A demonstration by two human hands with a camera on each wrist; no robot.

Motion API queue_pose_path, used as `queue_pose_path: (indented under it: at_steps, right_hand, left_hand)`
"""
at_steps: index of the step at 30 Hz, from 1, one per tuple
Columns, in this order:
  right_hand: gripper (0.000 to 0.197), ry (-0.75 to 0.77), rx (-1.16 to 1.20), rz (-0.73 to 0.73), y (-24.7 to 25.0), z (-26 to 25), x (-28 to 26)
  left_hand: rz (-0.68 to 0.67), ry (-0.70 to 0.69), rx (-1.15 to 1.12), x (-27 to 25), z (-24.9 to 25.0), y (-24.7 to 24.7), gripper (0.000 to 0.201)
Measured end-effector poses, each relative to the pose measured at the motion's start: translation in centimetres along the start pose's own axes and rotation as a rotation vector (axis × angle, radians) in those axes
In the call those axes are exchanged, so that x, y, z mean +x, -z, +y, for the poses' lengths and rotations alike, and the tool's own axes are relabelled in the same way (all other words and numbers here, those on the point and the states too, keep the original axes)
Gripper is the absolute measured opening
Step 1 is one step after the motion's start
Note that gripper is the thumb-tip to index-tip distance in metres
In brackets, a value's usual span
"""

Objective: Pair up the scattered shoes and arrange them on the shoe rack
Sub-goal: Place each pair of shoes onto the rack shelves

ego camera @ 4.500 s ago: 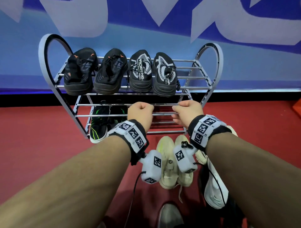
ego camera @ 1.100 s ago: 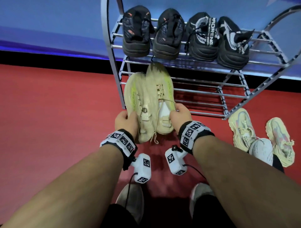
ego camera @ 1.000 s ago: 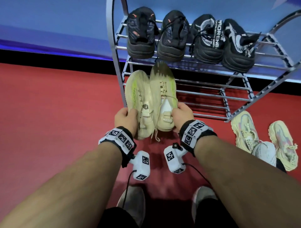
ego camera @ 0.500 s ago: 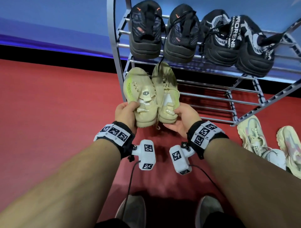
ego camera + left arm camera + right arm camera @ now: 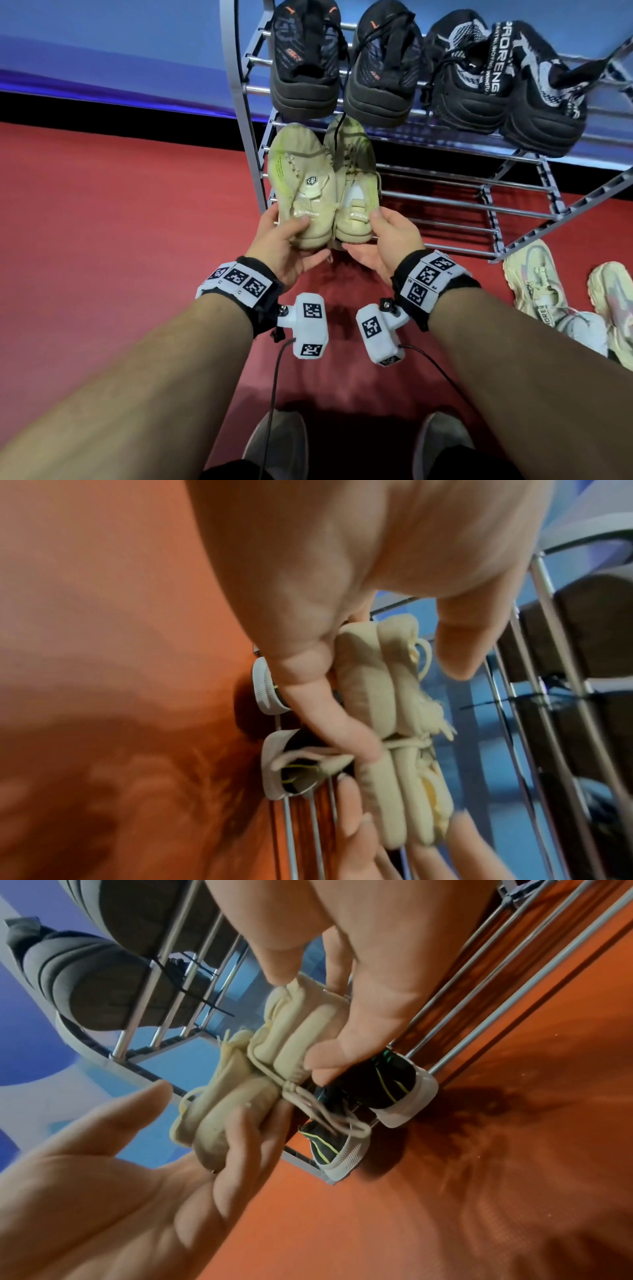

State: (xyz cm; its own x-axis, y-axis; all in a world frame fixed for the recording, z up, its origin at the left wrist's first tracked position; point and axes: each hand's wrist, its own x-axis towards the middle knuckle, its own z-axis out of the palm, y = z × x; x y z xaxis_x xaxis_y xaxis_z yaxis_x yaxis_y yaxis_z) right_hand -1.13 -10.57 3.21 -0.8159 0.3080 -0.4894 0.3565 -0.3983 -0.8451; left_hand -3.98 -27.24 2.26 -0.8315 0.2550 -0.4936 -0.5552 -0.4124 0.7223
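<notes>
Two cream shoes with yellow-green trim are held side by side in the air, heels toward me. Their toes reach the left end of the grey metal shoe rack (image 5: 445,198), just under the top shelf. My left hand (image 5: 291,236) grips the left shoe (image 5: 301,178) at the heel, thumb on top and fingers under the sole (image 5: 373,680). My right hand (image 5: 373,233) pinches the heel of the right shoe (image 5: 356,164), as the right wrist view shows (image 5: 301,1031). A loose lace (image 5: 308,1099) hangs from the heels.
Two pairs of black shoes (image 5: 342,68) fill the top shelf. A black pair with green lines (image 5: 387,1080) sits at the left of the bottom shelf. Pale cream and pink shoes (image 5: 534,284) and a white one (image 5: 582,329) lie on the red floor to the right.
The hands left the rack bar and picked the cream pair off the floor. In the last second the shoes turned tops-up and moved closer to the rack's left end.
</notes>
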Motion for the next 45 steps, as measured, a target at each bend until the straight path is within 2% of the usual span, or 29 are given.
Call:
queue_pose_path:
  at_steps: [2, 5, 11, 13, 16, 19, 21, 26, 31, 35, 39, 41, 43, 45]
  right_hand:
    - [0.033, -0.005, -0.039, -0.007, 0.3, 0.2, 0.0]
    - [0.040, 0.028, -0.025, -0.007, 0.3, 0.3, 0.1]
    - [0.048, 0.060, -0.013, 0.134, -0.1, 0.4, 0.4]
    - [0.044, 0.052, -0.012, 0.144, -0.4, 0.2, 0.5]
    - [0.031, 0.073, 0.004, 0.146, -1.1, 0.0, 0.7]
    - [0.039, 0.092, 0.015, 0.116, -1.8, 0.0, 0.9]
    - [0.042, 0.106, 0.027, 0.088, -2.0, -0.1, 0.8]
    - [0.052, 0.103, 0.038, 0.092, -2.1, -0.3, 0.7]
    - [0.053, 0.077, 0.111, 0.109, -2.3, -0.6, 0.4]
    - [0.050, 0.064, 0.089, 0.027, -2.3, -0.9, 0.0]
    - [0.055, 0.000, 0.014, -0.033, -1.7, -1.3, -0.6]
    - [0.052, -0.041, -0.029, 0.021, -0.9, -1.6, -0.8]
    - [0.046, 0.011, -0.138, 0.124, 0.3, -1.6, -0.8]
    - [0.040, 0.064, -0.228, 0.218, 1.8, -1.4, -0.9]
  left_hand:
    - [0.003, -0.028, 0.055, 0.0, -0.3, 0.0, 0.055]
    - [0.086, -0.107, 0.110, 0.7, -0.3, -0.1, 0.058]
    - [0.313, -0.136, -0.061, 2.0, 0.4, -0.4, 0.073]
    - [0.379, -0.162, -0.069, 2.4, 0.7, -0.4, 0.067]
    - [0.501, -0.190, -0.076, 3.1, 0.7, -0.2, 0.044]
    - [0.469, -0.247, -0.038, 3.3, 0.6, -0.2, 0.034]
    - [0.493, -0.267, -0.025, 3.4, 0.4, -0.3, 0.032]
    - [0.498, -0.265, -0.038, 3.7, 0.3, -0.2, 0.016]
    - [0.488, -0.230, -0.023, 3.4, 0.8, -0.3, 0.047]
    - [0.454, -0.254, 0.012, 3.0, 1.2, -1.0, 0.048]
    - [0.420, -0.250, 0.053, 2.5, 1.2, -1.6, 0.051]
    - [0.484, -0.249, 0.131, 2.3, 0.7, -1.8, 0.042]
    - [0.554, -0.253, 0.235, 2.6, -0.4, -1.8, 0.034]
    - [0.541, -0.224, 0.302, 2.2, -1.8, -2.5, 0.025]
